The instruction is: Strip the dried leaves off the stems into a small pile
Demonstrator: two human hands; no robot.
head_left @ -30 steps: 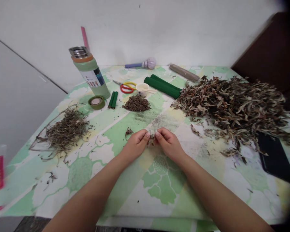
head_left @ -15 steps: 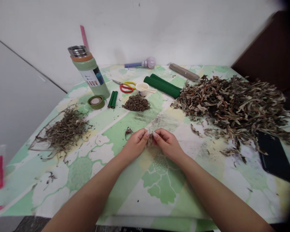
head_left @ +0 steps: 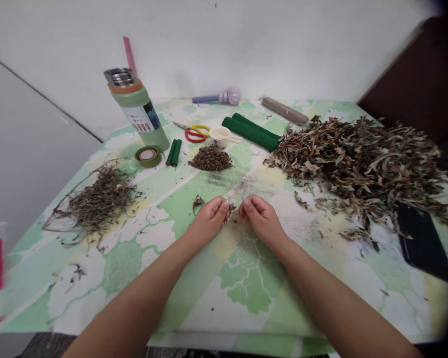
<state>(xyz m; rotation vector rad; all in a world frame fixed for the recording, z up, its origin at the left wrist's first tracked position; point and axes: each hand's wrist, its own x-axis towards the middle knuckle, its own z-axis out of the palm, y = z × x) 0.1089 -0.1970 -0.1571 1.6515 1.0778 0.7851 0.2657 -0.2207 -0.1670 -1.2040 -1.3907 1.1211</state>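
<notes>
Over the middle of the flowered tablecloth [head_left: 246, 293], my left hand [head_left: 212, 216] pinches a dried leaf [head_left: 230, 211] between thumb and fingers. A short gap to the right, my right hand [head_left: 259, 216] is closed in a pinch; whatever sits between its fingertips is too small to make out. Dark crumbs lie on the cloth just beyond both hands. A curled leaf scrap [head_left: 197, 203] rests beside my left hand. Farther back is a mound of crumbled dried leaf [head_left: 211, 158]. To the right spreads a large heap of dried leaves [head_left: 358, 159].
At left lie dried stems [head_left: 100, 201]. Behind them stand a green bottle [head_left: 144, 112] and its cap [head_left: 148, 156]. Scissors [head_left: 196, 133], a small white cup [head_left: 219, 136], green rolls [head_left: 250, 132] and a purple-headed stick [head_left: 216, 96] lie toward the wall. A phone [head_left: 425, 243] lies at right.
My hands have drawn slightly apart; my right hand has moved a little to the right, opening a gap between the fingertips. The leaf shows at my left fingertips.
</notes>
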